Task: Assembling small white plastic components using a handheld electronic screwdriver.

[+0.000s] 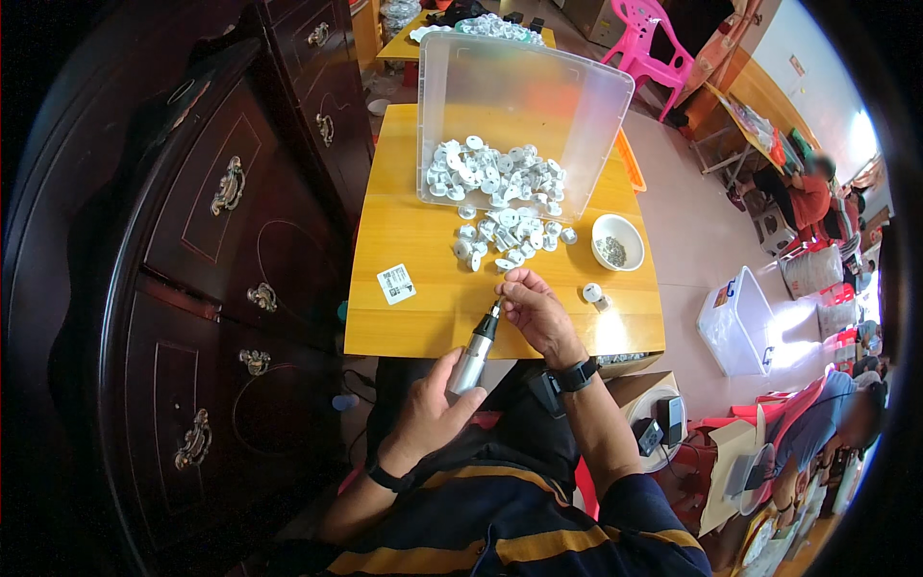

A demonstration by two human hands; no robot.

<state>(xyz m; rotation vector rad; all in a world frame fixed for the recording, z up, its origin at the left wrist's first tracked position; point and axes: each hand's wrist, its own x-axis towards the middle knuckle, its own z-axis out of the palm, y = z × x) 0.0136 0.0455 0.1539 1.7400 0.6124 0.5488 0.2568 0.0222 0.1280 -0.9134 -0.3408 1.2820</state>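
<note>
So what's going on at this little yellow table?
A person sits at the yellow table, holding a silver electric screwdriver in the left hand. Its tip points at a small white part pinched in the fingers of the right hand. More white plastic parts are heaped on the table, spilling from a clear bin tipped on its side. A small white bowl holding small dark pieces sits to the right.
</note>
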